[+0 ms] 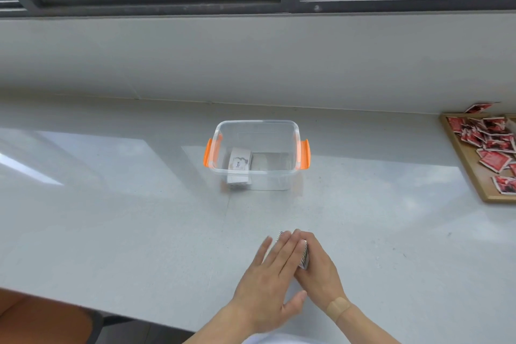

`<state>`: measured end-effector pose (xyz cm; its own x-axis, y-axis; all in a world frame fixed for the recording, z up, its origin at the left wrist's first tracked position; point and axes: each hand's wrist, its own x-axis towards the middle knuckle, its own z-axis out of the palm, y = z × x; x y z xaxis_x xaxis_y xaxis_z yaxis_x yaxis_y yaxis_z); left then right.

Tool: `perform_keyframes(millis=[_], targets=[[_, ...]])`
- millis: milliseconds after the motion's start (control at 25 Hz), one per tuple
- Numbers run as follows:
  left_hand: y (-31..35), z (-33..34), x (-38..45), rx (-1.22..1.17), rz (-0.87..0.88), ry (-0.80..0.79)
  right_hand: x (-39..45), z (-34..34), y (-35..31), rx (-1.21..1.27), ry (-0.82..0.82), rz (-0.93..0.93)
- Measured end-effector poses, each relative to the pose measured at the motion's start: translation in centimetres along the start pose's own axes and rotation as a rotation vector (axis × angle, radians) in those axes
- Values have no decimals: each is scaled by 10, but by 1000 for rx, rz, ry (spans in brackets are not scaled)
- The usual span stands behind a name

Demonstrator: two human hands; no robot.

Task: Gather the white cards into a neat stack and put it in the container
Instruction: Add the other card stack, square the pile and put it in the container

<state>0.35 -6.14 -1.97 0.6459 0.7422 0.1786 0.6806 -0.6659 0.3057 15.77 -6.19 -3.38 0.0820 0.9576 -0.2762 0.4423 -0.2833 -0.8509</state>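
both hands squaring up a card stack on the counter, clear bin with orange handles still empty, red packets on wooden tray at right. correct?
Not quite: the clear bin is not empty. The head view shows a stack of white cards already inside, at its left side. The rest holds: left hand and right hand press a card stack together on the counter, and red packets lie on the wooden tray at right.

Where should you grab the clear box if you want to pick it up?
Probably by the two orange handles, one hand coming in from each side. They stick out from the short ends of the clear box, whose smooth walls offer little to hold.
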Motion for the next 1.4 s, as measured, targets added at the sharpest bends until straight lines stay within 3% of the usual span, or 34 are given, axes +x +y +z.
perform_keyframes(millis=[80, 200, 440, 640, 720, 800, 920, 1000, 1200, 1400], targets=[[-1, 0, 2, 32, 5, -27, 0, -1, 1, 16, -7, 1], [-1, 0, 4, -47, -38, 56, 1, -1, 2, -3, -4, 3], [1, 5, 7, 68, -60, -137, 0, -4, 6, 55, -3, -7], [-1, 5, 7, 55, -48, -86, -1, -10, 17, -24, 28, -68], [-3, 5, 4, -76, -97, -7, 1, -12, 16, -45, 33, -102], [-9, 4, 4, -288, -308, 18, 7, -16, 13, -42, 37, -111], [-21, 2, 6, -668, -597, -142, 15, -23, 10, -10, 27, -93], [-26, 2, 12, -808, -620, -182, 21, -29, 6, 40, -34, -60], [-30, -7, 23, -1084, -732, -74, 32, -43, -15, 263, -262, 116], [-37, -33, 31, -1198, -783, -118, 37, -49, -41, 332, -377, 179]])
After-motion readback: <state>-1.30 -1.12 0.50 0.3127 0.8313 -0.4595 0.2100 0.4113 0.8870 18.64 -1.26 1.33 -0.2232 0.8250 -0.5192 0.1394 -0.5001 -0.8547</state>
